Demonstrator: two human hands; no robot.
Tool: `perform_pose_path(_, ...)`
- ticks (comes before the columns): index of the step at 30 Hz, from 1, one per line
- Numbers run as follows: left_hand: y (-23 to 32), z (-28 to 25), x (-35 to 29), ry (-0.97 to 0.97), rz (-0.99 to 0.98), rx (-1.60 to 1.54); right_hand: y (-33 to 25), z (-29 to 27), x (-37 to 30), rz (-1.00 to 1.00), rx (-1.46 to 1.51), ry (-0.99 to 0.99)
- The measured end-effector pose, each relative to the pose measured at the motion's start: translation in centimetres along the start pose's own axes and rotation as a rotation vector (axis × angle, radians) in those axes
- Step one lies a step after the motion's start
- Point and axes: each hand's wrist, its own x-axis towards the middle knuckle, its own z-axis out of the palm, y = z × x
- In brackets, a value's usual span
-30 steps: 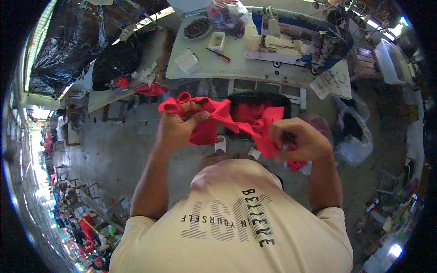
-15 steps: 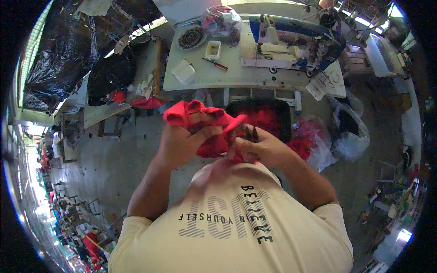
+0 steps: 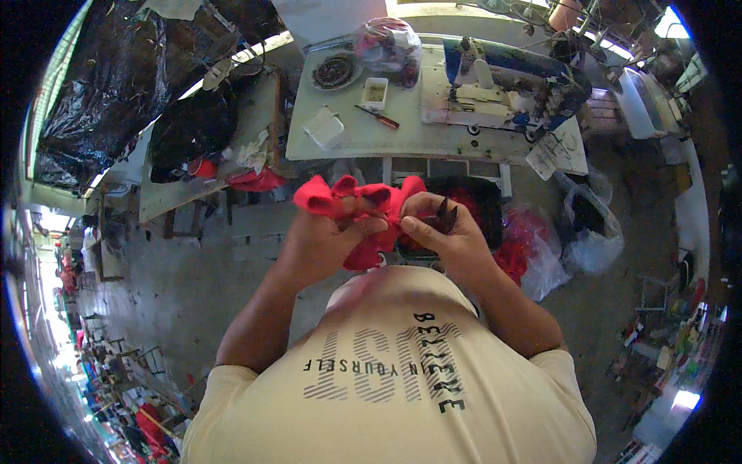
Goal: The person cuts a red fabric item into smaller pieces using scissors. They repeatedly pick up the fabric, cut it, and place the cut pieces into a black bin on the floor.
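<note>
A red fabric piece (image 3: pixel 362 249) with several short finger-like ends, like a knit glove, is bunched up before my chest. My left hand (image 3: pixel 321 240) is closed around its left side, thumb laid across the front. My right hand (image 3: pixel 456 243) pinches the piece's right edge between thumb and forefinger. It also keeps a pair of small dark thread snips (image 3: pixel 446 214) in the palm, pointed blades sticking up past the fingers. Both thumbs almost meet at the fabric. The snips' handles are hidden by my fingers.
Ahead stands a white worktable (image 3: pixel 355 145) with a sewing machine (image 3: pixel 495 97), a screwdriver (image 3: pixel 377 117), a small white tray (image 3: pixel 375 93) and a round dish (image 3: pixel 336 71). Below its edge is a black crate (image 3: pixel 483 203) of red pieces; plastic bags (image 3: pixel 541 251) lie to the right.
My right hand has moved slightly up and its fingers now pinch the fabric's edge. The red piece has been turned, so its finger-like ends spread upward more. The snips stay in the right hand.
</note>
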Motion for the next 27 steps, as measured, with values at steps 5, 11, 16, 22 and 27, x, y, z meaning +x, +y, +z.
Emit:
perform_pose_path(5,-0.2,0.3,-0.4,-0.049,0.043,-0.1,-1.1,0.6,-0.4,0.01,-0.122,-0.019)
perform_pose_path(11,-1.2,1.5,-0.3,-0.113,-0.004,-0.278,-2.4,0.5,-1.4,0.033,-0.089,-0.085)
perform_pose_path(16,0.4,2.3,-0.3,-0.088,0.179,-0.318,-3.4,0.5,-2.6,0.039,-0.249,-0.038)
perform_pose_path(22,-0.4,4.5,-0.5,0.123,0.258,-0.108,-3.4,0.1,-3.1,-0.112,-0.766,0.069)
perform_pose_path(27,-0.8,4.0,-0.3,0.28,0.449,0.099,-3.6,-0.5,-3.4,-0.281,-0.932,0.251)
